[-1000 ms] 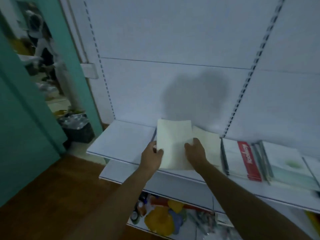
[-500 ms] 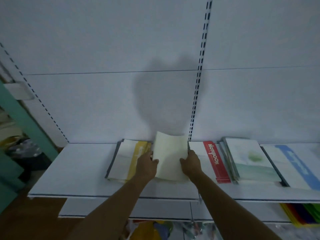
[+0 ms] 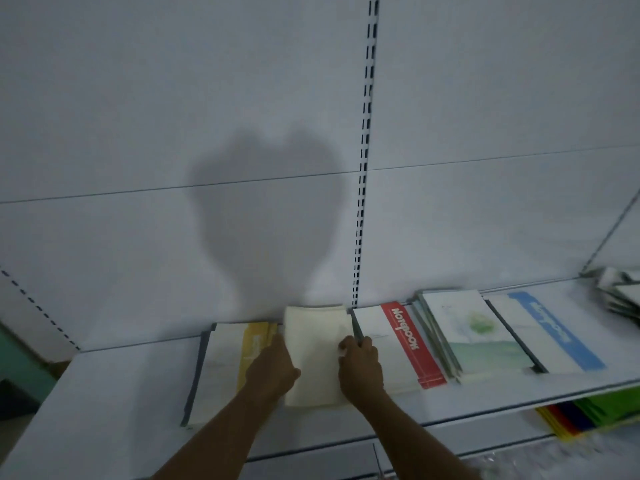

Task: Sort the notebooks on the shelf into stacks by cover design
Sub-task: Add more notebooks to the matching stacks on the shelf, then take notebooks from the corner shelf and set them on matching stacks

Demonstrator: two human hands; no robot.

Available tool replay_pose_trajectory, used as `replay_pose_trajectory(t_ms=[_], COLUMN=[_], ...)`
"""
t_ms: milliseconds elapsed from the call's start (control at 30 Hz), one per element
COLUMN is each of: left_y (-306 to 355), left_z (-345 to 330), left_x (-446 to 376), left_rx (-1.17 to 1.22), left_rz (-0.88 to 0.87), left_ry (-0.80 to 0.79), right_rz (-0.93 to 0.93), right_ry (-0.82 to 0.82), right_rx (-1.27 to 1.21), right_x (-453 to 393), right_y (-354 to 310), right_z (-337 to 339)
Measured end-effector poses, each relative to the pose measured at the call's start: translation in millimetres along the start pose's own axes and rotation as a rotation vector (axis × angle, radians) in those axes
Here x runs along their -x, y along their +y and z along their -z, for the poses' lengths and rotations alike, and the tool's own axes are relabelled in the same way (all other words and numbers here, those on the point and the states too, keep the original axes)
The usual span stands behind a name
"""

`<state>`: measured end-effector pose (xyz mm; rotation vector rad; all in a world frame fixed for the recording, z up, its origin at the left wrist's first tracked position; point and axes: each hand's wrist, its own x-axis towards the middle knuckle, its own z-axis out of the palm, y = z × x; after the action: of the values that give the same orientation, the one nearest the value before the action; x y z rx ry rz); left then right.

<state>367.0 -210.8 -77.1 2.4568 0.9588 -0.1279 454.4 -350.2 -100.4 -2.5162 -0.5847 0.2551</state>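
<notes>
Since half a second earlier the cream notebook [image 3: 317, 355] has stayed between both hands and sits a little lower toward the shelf, while the view has swung right, bringing more stacks into sight. The right hand's fingertips [image 3: 343, 347] curl over the cream notebook's right edge, just beside the red-striped stack; the right hand [image 3: 360, 370] grips that side with knuckles up. The left hand [image 3: 272, 368] closes round the left edge, its fingers hidden under the cover, so how far they wrap cannot be told. The notebook is held cover down, plain cream back showing, far end tilted up against the back panel [image 3: 242, 133], near end close to the white shelf [image 3: 104, 393]. It overlaps a yellow-striped notebook [image 3: 239, 358] lying flat to the left. To the right lie a red-striped notebook [image 3: 405, 341], then a stack with a green watercolour cover [image 3: 474, 327], then a blue-striped notebook [image 3: 554, 327], each just beside the next. At the far right edge a blurred pile of notebooks [image 3: 620, 292] leans. Bright folders [image 3: 595, 410] show on the lower shelf. The notebook looks thin, light and floppy, with a smooth cover likely to slide on its neighbours; it should handle best gripped by both long edges or the spine, since the top edge already bows softly
</notes>
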Motion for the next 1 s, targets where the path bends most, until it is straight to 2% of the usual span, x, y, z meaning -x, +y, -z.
replay_pose_trajectory(t_ms=[200, 433, 500, 600, 667, 733, 767, 900, 1000], left_y=[-4, -14, -17, -9, 15, 51, 72, 157, 222], left_z=[-3, -6, -4, 7, 21, 28, 25, -20, -57], left_x=[-6, -13, -15, -18, -11, 3, 11, 52, 89], left_rx=[-0.080, -0.061, -0.044, -0.101, -0.181, -0.171, -0.134, -0.037, -0.031], left_rz=[-0.022, -0.103, -0.125, -0.078, -0.056, -0.139, -0.202, -0.500, -0.666], left_ry=[-0.040, -0.090, -0.101, -0.103, 0.030, 0.163, 0.165, -0.108, -0.243], right_rz=[0.039, -0.022, -0.038, -0.066, -0.115, -0.171, -0.205, -0.358, -0.450], right_ry=[-0.001, -0.158, -0.163, -0.016, 0.092, 0.142, 0.162, 0.263, 0.351], right_rx=[0.113, 0.212, 0.143, 0.061, 0.054, 0.054, 0.059, 0.042, -0.019], right_x=[9, 16, 16, 26, 37, 47, 53, 84, 115], right_y=[-4, -9, -8, 4, 22, 47, 61, 133, 194], right_z=[-2, -5, 3, 25, 43, 65, 79, 136, 179])
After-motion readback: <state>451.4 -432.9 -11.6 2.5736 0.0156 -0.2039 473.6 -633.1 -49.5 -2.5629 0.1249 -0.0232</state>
